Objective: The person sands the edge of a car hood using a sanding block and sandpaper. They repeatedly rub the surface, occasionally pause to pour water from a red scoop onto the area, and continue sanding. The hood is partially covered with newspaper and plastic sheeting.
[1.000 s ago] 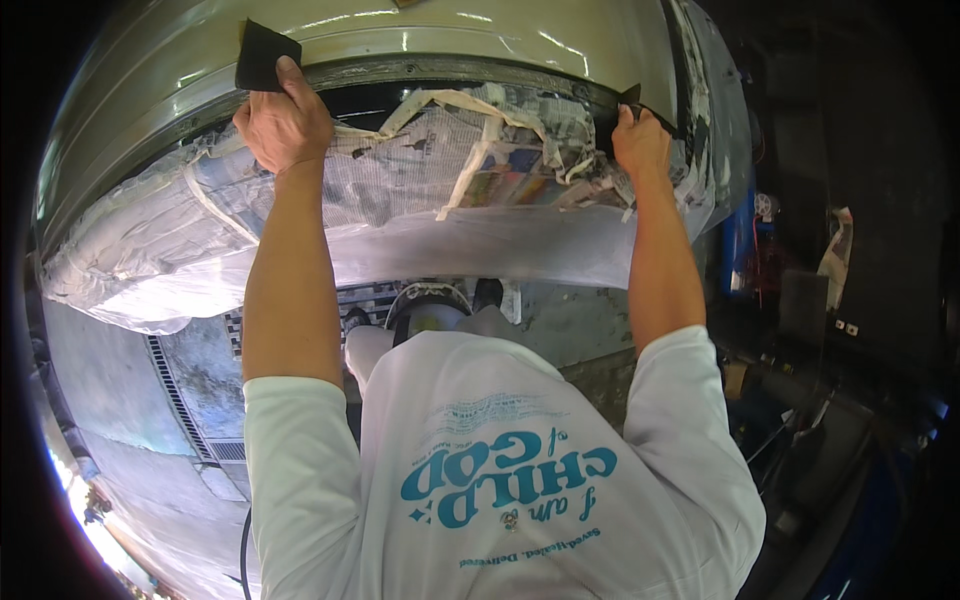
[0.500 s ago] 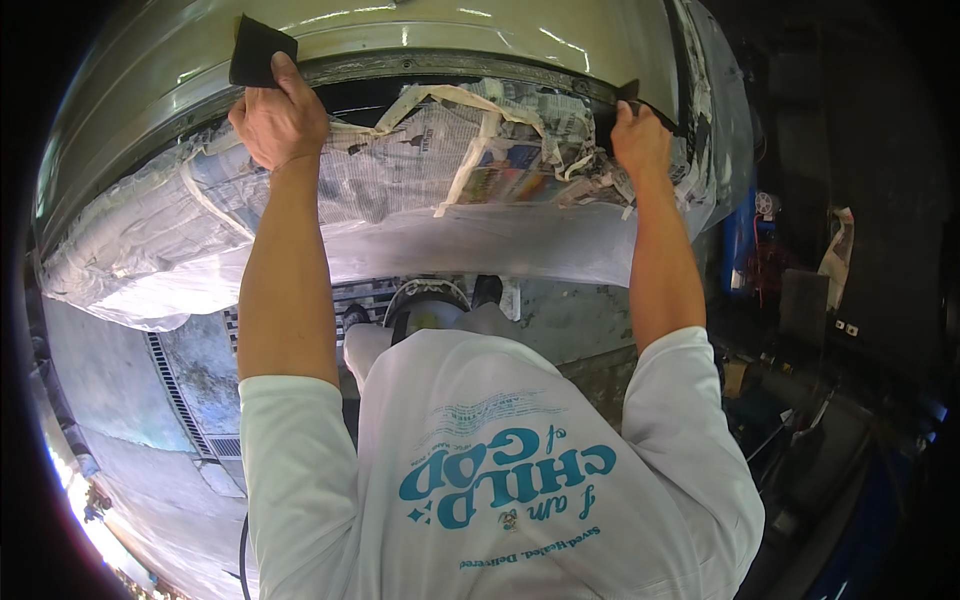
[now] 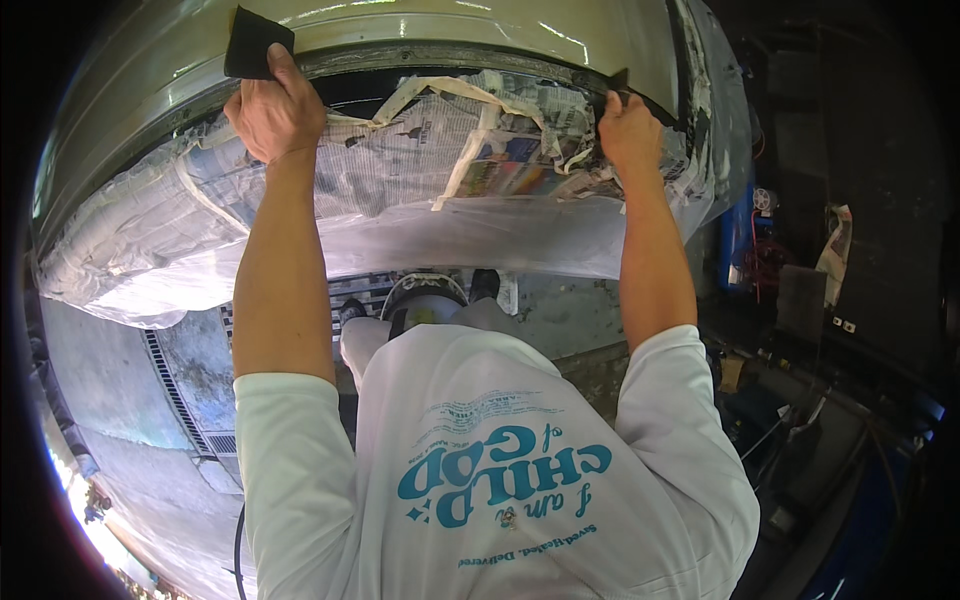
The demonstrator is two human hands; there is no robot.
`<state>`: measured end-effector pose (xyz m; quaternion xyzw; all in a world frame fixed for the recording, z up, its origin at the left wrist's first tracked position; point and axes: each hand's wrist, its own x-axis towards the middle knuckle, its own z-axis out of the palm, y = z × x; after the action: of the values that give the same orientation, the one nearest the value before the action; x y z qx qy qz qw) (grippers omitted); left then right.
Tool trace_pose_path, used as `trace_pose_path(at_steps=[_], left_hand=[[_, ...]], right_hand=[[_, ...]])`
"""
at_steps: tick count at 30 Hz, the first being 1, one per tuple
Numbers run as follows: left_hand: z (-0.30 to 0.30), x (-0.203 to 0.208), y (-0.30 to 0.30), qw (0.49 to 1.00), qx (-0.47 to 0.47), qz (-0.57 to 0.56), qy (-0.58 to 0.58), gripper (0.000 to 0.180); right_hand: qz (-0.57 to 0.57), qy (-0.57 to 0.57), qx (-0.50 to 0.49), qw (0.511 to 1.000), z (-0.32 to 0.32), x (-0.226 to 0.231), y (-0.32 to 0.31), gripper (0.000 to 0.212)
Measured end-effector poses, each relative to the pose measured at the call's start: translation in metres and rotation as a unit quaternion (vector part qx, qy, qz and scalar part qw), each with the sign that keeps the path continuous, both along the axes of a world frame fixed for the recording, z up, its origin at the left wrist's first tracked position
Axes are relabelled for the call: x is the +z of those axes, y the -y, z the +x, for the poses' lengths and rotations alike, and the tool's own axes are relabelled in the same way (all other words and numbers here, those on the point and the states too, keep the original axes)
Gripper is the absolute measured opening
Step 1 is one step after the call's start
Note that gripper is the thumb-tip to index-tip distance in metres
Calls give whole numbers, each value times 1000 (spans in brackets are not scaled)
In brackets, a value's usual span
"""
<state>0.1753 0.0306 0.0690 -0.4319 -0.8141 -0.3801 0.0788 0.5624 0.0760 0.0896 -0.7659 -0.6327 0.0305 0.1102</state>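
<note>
My left hand (image 3: 275, 118) pinches a black sandpaper sheet (image 3: 258, 46) between thumb and fingers. The sheet stands up over the glossy olive-tan vehicle panel (image 3: 450, 28), at the far left. At the far right, my right hand (image 3: 630, 132) is closed on a small dark piece (image 3: 619, 78), like folded sandpaper, beside the panel's lower edge. My fingers hide most of this piece. Between the hands runs a grimy edge strip (image 3: 400, 60). Below it, newspaper masking (image 3: 385, 170) is fixed with cream masking tape (image 3: 467, 160).
Clear plastic sheeting (image 3: 480, 240) hangs below the newspaper, close to my knees. A round-topped stool or bucket (image 3: 425, 287) is between my legs. A floor drain grate (image 3: 172, 385) runs at the left. Dark shop clutter and a blue object (image 3: 738, 235) stand at the right.
My right hand has shifted a little to the left along the panel edge with its dark piece. The left hand keeps its hold on the sheet, nearly in place. The whole view has tilted slightly.
</note>
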Motion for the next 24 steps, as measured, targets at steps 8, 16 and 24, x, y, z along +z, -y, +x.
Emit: trace_pose_path(at_steps=[8,16,24], left_hand=[[-2,-4,-6,998,-6,62,-13,46],[-4,-9,-4,1000,24,-15,-13,50],[3,-4,-5,999,43,15,-19,53]], right_hand=[[24,-13,-15,1000,18,7,-6,48],[105,-533,-87,835,69,45,21,29],[16,-379,-31,925,58,8,32,27]])
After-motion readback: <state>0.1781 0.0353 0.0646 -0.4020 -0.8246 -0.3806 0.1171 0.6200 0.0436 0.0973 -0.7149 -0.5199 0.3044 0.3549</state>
